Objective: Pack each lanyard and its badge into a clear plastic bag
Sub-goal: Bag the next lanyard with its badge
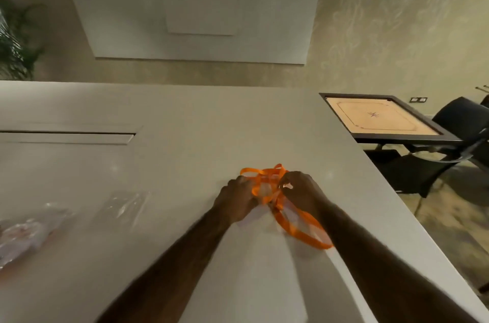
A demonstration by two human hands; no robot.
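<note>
Head view: nearest, a loop of the orange lanyard [266,172] trails on the grey table [185,116] toward the near right edge. Just beyond, the left hand [235,201] curls its fingers round the bunched strap, and the right hand [301,190] pinches it from the other side. Something pale sits between the hands, too blurred to name. At the left lie a flat clear bag [124,206] and, nearer the edge, a filled bag [23,232], its contents unclear. Farther off, a slot [68,134] cuts the tabletop. Beyond the right edge stand a carrom board [375,116] and a dark chair [460,121].
</note>
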